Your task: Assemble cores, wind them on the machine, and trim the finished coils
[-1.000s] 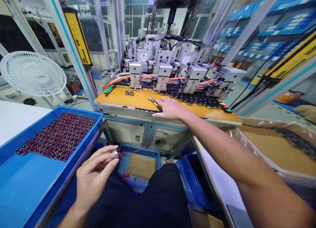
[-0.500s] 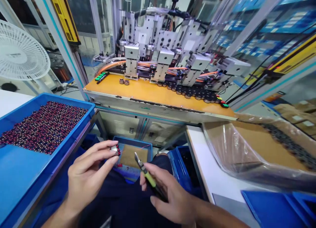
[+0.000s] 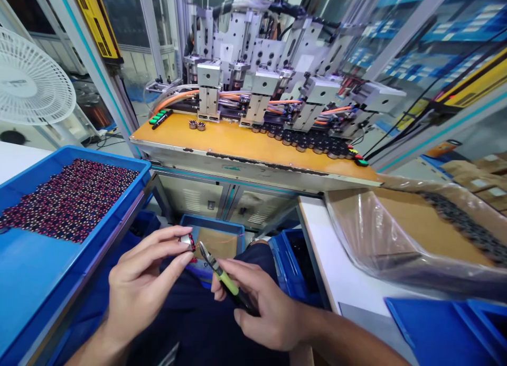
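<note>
My left hand (image 3: 142,281) pinches a small round metal part with red wires (image 3: 187,242) between thumb and fingertips, over my lap. My right hand (image 3: 261,302) grips small cutters with green handles (image 3: 218,271). The cutter tips sit just right of the part, almost touching its red wires. Both hands hover above a small blue bin (image 3: 216,239) with a brown cardboard floor.
A large blue tray (image 3: 47,281) of several dark red parts lies at left. Ahead stands an orange-topped machine bench (image 3: 245,147) with pneumatic stations and rows of black parts. A plastic-lined cardboard box (image 3: 415,234) sits right, a white fan (image 3: 31,83) far left.
My right hand came back from the orange bench with the cutters and brought them down beside the part in my left hand. The view tilted down.
</note>
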{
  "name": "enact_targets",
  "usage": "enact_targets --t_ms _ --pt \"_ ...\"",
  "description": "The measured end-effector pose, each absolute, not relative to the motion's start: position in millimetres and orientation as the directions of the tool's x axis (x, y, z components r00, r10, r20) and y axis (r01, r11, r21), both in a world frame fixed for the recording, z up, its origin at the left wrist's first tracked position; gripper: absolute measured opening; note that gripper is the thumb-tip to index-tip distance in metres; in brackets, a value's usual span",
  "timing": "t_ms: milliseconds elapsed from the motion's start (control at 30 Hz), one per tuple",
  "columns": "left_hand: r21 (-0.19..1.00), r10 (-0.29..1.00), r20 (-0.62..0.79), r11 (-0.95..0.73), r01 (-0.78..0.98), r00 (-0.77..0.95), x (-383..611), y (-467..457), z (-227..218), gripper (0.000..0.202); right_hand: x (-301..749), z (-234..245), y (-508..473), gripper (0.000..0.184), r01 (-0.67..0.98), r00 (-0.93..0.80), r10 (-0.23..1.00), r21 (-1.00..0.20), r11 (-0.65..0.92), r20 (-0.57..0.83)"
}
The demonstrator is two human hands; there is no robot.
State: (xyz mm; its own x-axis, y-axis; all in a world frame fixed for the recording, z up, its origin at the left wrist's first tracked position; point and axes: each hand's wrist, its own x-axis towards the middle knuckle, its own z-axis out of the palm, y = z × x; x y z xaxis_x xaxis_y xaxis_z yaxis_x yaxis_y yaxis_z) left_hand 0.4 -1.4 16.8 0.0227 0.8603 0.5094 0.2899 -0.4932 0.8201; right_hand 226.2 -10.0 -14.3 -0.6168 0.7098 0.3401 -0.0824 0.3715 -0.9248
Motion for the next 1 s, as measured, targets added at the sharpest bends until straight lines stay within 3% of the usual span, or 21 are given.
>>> enact_targets --t_ms 167,367,533,600,700,833,1000 --pt "0.820 0.859 0.511 -0.499 0.279 0.036 1 -1 18 0.030 223 -8 -10 0.078 -0.080 -0.622 0.722 -0.942 0.325 0.302" --pt "0.817 0.855 0.516 -0.510 0.269 0.051 4 1 18 0.029 222 1 -12 0.040 0.028 -0.593 0.777 -0.958 0.286 0.214" --pt "0.809 0.840 0.537 -0.539 0.237 0.078 2 4 15 0.030 221 -3 -11 0.029 0.113 -0.541 0.836 -0.977 0.180 0.092" --pt "0.771 0.804 0.583 -0.592 0.235 0.113 0 6 12 0.031 223 -2 -11 0.033 0.104 -0.528 0.844 -0.980 0.171 0.091" --pt "0.706 0.735 0.666 -0.676 0.209 0.129 -3 8 8 0.037 230 -1 -16 0.053 0.061 -0.531 0.837 -0.978 0.198 0.136" --pt "0.716 0.716 0.687 -0.696 0.053 0.124 -5 9 1 0.058 240 -1 -26 0.072 0.028 -0.538 0.833 -0.986 0.166 0.125" --pt "0.713 0.706 0.694 -0.701 0.004 0.139 -3 6 -3 0.066 242 5 -31 0.074 -0.008 -0.588 0.796 -0.985 0.174 0.145"
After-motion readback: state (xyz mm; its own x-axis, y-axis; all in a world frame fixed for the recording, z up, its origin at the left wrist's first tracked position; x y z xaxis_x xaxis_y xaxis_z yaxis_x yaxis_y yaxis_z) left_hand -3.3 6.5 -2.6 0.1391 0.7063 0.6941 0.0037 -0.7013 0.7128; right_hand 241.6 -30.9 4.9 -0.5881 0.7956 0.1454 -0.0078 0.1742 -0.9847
